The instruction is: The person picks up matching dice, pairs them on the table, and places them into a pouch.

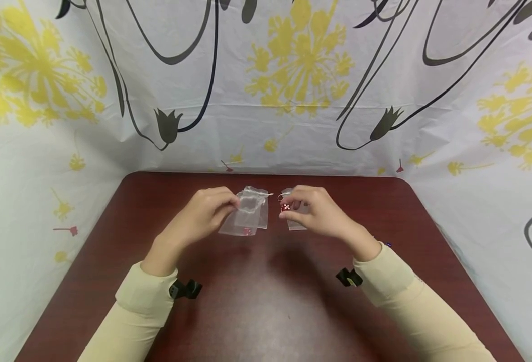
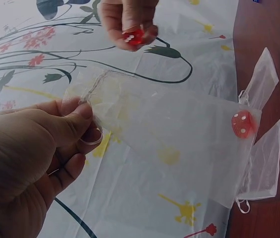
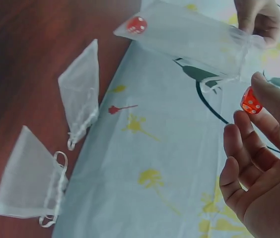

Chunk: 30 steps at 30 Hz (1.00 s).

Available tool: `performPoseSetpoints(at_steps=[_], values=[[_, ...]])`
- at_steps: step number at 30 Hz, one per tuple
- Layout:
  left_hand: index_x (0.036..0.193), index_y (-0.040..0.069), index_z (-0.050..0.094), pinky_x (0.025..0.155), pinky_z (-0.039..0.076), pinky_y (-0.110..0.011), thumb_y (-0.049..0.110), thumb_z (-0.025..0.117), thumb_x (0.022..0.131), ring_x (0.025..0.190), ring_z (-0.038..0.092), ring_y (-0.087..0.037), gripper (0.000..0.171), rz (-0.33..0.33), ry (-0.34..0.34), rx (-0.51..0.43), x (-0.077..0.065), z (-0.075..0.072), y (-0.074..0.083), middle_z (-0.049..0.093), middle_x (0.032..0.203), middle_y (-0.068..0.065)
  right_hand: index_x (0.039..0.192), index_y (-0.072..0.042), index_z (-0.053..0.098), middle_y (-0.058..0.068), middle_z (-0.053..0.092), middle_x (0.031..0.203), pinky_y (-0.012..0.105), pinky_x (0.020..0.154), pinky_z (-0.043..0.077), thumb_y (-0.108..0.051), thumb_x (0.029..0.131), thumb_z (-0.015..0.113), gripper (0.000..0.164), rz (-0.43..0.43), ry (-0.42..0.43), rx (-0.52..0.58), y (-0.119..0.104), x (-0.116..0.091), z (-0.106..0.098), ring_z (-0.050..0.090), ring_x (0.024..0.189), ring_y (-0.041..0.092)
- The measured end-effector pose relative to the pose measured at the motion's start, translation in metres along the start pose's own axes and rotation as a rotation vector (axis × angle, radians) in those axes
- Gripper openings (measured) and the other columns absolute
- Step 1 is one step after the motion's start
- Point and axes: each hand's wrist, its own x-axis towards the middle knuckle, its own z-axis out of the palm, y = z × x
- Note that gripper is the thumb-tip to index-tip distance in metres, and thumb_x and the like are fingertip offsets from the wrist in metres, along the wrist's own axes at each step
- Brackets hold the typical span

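Observation:
My left hand (image 1: 198, 213) pinches the drawstring end of a sheer white drawstring pouch (image 2: 170, 134). The pouch hangs from the fingers, with a red die (image 2: 242, 124) lying in its bottom corner. Thumb and fingertips of my right hand (image 1: 317, 208) pinch a second red die (image 3: 251, 101) with white pips. That die is in the air beside the pouch's drawstring end, apart from it. Whether the pouch's mouth is drawn closed is hard to tell.
Two more sheer pouches (image 3: 80, 89) lie flat on the dark red table (image 1: 256, 311), near its far edge; the other pouch (image 3: 28, 178) is behind my right hand. A small blue object (image 1: 388, 245) sits by the right sleeve. Patterned cloth (image 1: 247, 141) hangs behind the table.

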Motion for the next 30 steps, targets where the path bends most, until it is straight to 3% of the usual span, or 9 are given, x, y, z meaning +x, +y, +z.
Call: performPoseSetpoints(at_steps=[7, 18, 30], values=[[0.09, 0.005, 0.072, 0.075, 0.056, -0.034, -0.009, 0.073, 0.086, 0.081, 0.065, -0.017, 0.015, 0.004, -0.017, -0.009, 0.003, 0.002, 0.001, 0.07, 0.088, -0.003, 0.099, -0.014, 0.077, -0.009, 0.069, 0.095, 0.03, 0.07, 0.048, -0.02, 0.084, 0.085, 0.018, 0.008, 0.019, -0.008, -0.008, 0.013, -0.01, 0.06, 0.084, 0.008], [0.093, 0.003, 0.073, 0.075, 0.056, -0.033, -0.004, 0.076, 0.087, 0.081, 0.066, -0.017, 0.01, 0.036, -0.063, -0.053, 0.012, 0.015, 0.013, 0.071, 0.09, -0.004, 0.098, -0.009, 0.077, -0.006, 0.067, 0.096, 0.03, 0.074, 0.05, -0.017, 0.085, 0.084, 0.017, -0.058, 0.018, 0.045, -0.024, 0.031, -0.003, 0.062, 0.087, 0.012], [0.093, 0.003, 0.072, 0.075, 0.056, -0.035, -0.008, 0.076, 0.084, 0.081, 0.066, -0.018, 0.015, 0.075, -0.021, -0.061, 0.014, 0.016, 0.015, 0.072, 0.09, -0.004, 0.105, -0.009, 0.076, -0.003, 0.068, 0.101, 0.027, 0.067, 0.048, -0.02, 0.086, 0.083, 0.023, -0.046, 0.024, 0.064, -0.019, 0.029, 0.006, 0.058, 0.08, 0.008]])
